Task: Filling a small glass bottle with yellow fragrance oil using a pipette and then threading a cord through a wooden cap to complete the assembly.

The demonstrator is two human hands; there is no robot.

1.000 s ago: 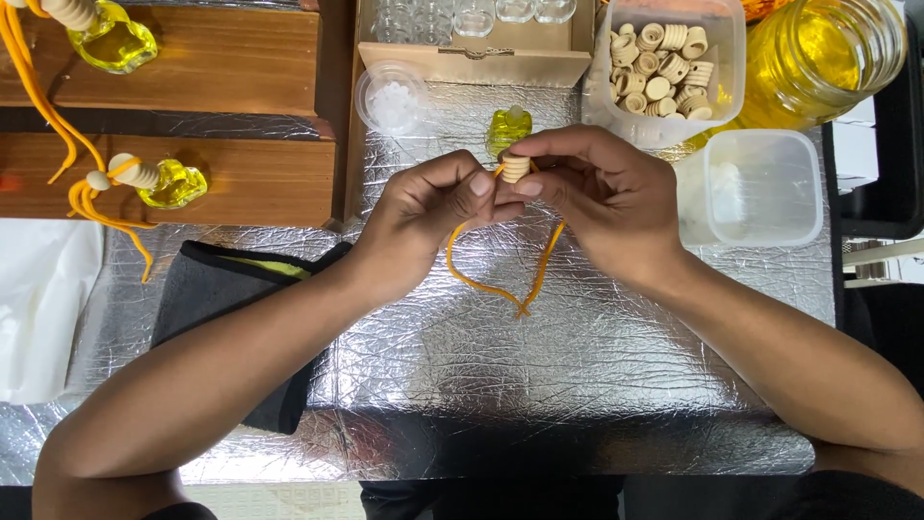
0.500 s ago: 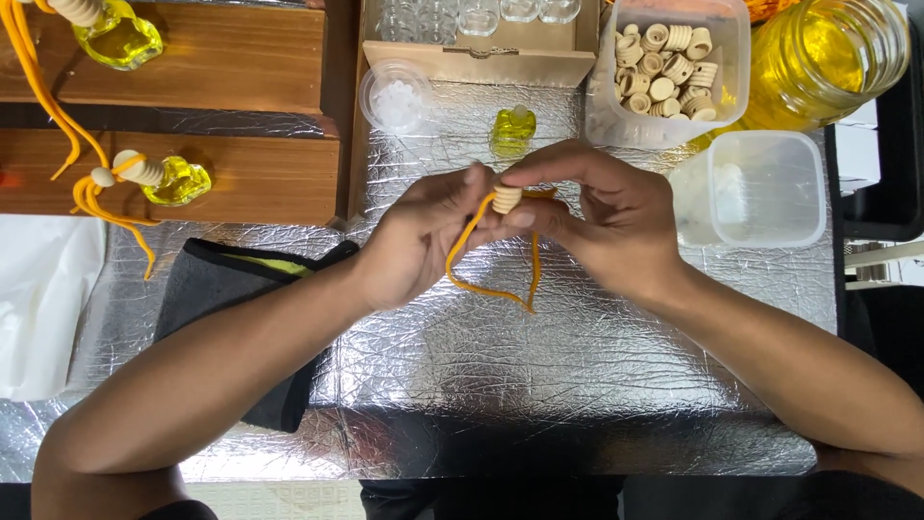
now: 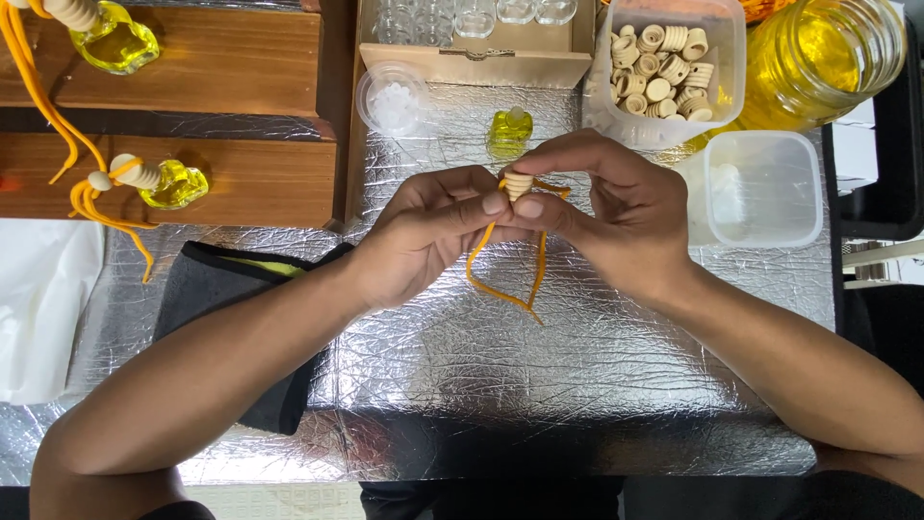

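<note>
My left hand (image 3: 433, 231) and my right hand (image 3: 602, 207) meet over the silver foil mat (image 3: 577, 385). Between their fingertips they pinch a small ribbed wooden cap (image 3: 518, 184). An orange cord (image 3: 505, 284) runs through the cap and hangs below the fingers in a loop. Just behind the hands a small glass bottle of yellow liquid (image 3: 509, 132) stands on the mat, apart from them.
A clear tub of wooden caps (image 3: 664, 72) and a big jar of yellow liquid (image 3: 818, 58) stand back right, an empty clear tub (image 3: 760, 188) at right. A cardboard box of small bottles (image 3: 476, 43), a round lidded cup (image 3: 391, 96), finished corded bottles (image 3: 164, 183) on wooden boards, and a black cloth (image 3: 221, 289) lie left.
Both hands have slid slightly toward me with the cap and cord. The cord loop now hangs narrower and longer, and the small yellow bottle behind the hands is uncovered.
</note>
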